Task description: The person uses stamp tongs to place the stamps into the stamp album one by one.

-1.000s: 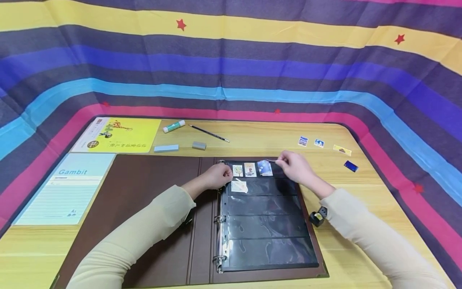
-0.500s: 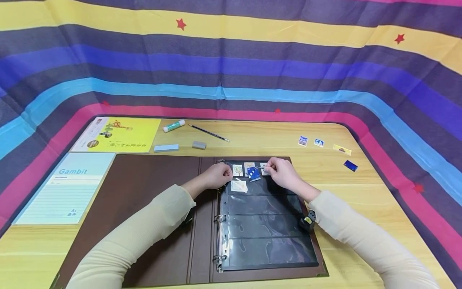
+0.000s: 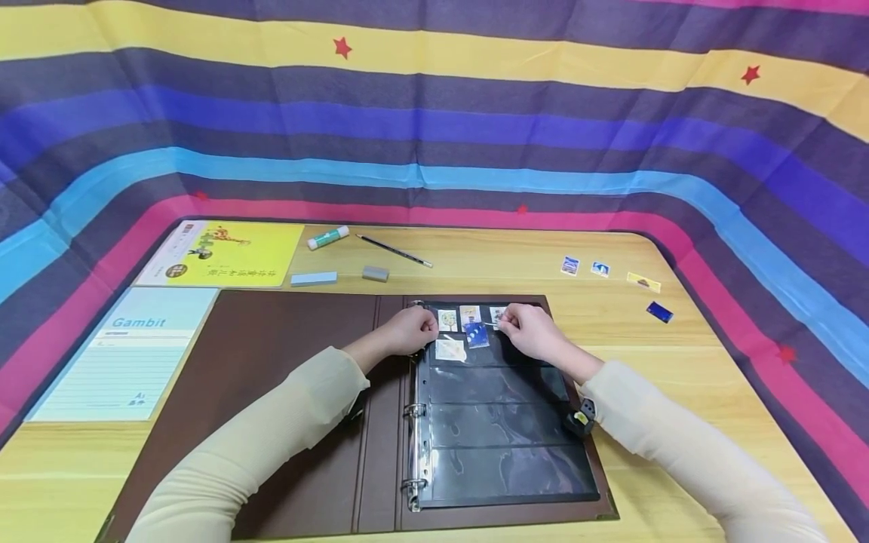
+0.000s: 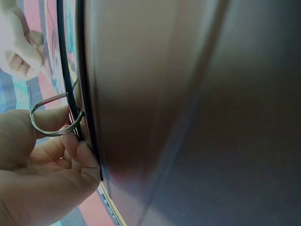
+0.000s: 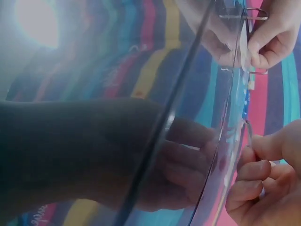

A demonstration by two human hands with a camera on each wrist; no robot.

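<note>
A brown ring-binder stamp album (image 3: pixel 305 422) lies unfolded on the table, with a black pocket page (image 3: pixel 498 388) at its right. My left hand (image 3: pixel 410 330) pinches the inner edge of this page near the upper ring (image 4: pixel 56 115). My right hand (image 3: pixel 532 332) holds thin metal tweezers (image 5: pixel 249 132) between thumb and fingers. At the tweezers' tip is a blue stamp (image 3: pixel 477 335), over the second pocket row and just below an orange-toned stamp (image 3: pixel 470 315). A tree stamp (image 3: pixel 447 320) and a pale stamp (image 3: pixel 449 349) sit to its left. My fingers partly cover another stamp (image 3: pixel 497 317).
Loose stamps lie at the right, among them a yellow one (image 3: pixel 643 282) and a dark blue one (image 3: pixel 660 311). Behind the album are a glue stick (image 3: pixel 328 237), a pencil (image 3: pixel 394 250) and a grey eraser (image 3: pixel 375 273). A yellow book (image 3: pixel 231 253) and a Gambit notebook (image 3: pixel 125 362) lie left.
My right hand has moved left and slightly nearer with the tweezers. The blue stamp went from the top row's right side down to the second row. My left hand stays put.
</note>
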